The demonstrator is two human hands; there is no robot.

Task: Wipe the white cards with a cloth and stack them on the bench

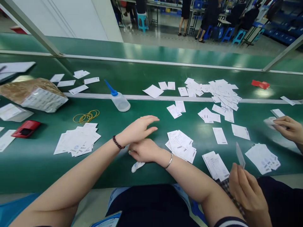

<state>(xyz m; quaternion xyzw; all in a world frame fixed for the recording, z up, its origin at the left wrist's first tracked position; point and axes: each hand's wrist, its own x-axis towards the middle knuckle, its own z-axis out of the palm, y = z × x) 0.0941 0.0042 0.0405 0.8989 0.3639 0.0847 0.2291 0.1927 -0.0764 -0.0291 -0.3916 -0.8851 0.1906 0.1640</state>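
Observation:
My left hand (138,127), with a dark beaded bracelet at the wrist, stretches out above the green table, fingers extended and nothing in them. Just below it and partly behind it, my right hand (145,150) is closed around a crumpled white cloth (137,166), whose end sticks out toward me. A loose pile of white printed cards (181,145) lies to the right of my hands. Another pile of cards (77,140) is on the left, beside yellow rubber bands (87,116). A squeeze bottle (120,101) with a blue nozzle stands beyond my left hand.
At the right, a co-worker's hand (248,192) holds up a card, and their other hand (290,127) holds a white cloth. More cards (223,91) spread at the back right. A brown wrapped package (35,91) and a red-black object (26,128) sit left.

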